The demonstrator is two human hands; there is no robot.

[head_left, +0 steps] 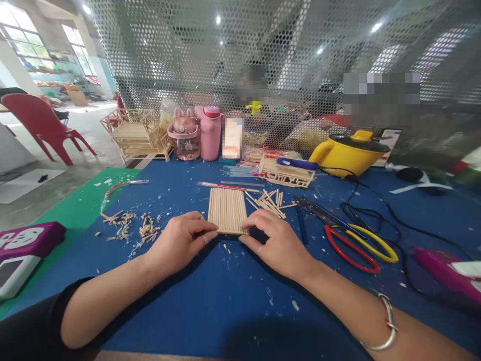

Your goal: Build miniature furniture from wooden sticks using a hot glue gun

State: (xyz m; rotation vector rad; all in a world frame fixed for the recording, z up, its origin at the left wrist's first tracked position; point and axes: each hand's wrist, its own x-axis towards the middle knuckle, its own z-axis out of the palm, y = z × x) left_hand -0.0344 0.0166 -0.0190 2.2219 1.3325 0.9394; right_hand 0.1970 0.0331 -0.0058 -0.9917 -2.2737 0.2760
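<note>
A small panel of wooden sticks (pixel 227 208), laid side by side, lies in front of me on the blue table mat. My left hand (pixel 184 236) pinches its near left corner between thumb and fingers. At the near right corner, my right hand (pixel 271 235) grips the panel the same way. One stick runs crosswise along the near edge between both hands. Loose wooden sticks (pixel 268 202) lie in a heap just beyond my right hand. Short broken stick bits (pixel 148 228) are scattered left of my left hand.
Scissors with red and yellow handles (pixel 353 250) lie at right, near a black cable (pixel 404 225). Along the back stand a stick-built frame (pixel 141 133), a pink bottle (pixel 210 135), a small stick structure (pixel 287 170) and a yellow pot (pixel 345 153). A perforated metal screen (pixel 180 60) rises behind.
</note>
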